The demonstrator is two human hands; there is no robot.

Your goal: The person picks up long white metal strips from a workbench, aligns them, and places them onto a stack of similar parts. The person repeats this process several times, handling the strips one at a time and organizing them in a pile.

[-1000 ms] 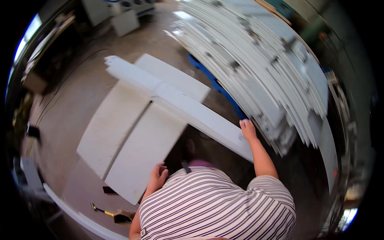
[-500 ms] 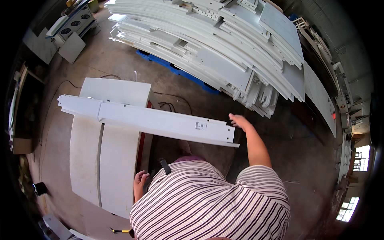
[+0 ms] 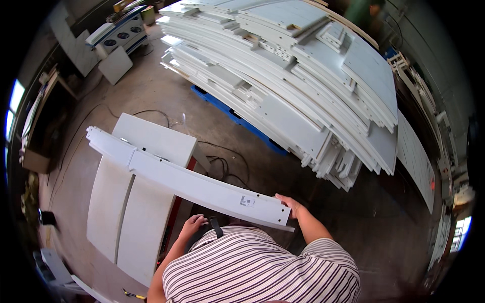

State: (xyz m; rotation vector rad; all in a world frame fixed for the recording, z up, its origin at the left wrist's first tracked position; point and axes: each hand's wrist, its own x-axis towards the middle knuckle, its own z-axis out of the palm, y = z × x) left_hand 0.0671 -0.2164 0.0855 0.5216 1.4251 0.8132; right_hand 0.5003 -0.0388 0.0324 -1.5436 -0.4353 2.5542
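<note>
A long narrow white panel (image 3: pixel 192 184) lies slantwise across two flat white boards (image 3: pixel 136 212) on a low stand with a red edge (image 3: pixel 174 214). My right hand (image 3: pixel 289 202) grips the panel's near right end, by a small label. My left hand (image 3: pixel 192 224) sits just below the panel's near edge, close to my striped shirt. Its fingers are loosely bent and I see nothing in it. The panel's far end (image 3: pixel 96 135) juts past the boards to the left.
A big fanned stack of white panels (image 3: pixel 303 86) sits on a blue pallet (image 3: pixel 237 118) ahead and to the right. Black cables (image 3: pixel 225 164) trail over the concrete floor. More white boards lean at the right (image 3: pixel 414 156). A machine (image 3: pixel 118 30) stands far left.
The view has swung, so the panel now slants from upper left to lower right. My right hand stays on its end. My left hand has come up from the board toward the panel's near edge.
</note>
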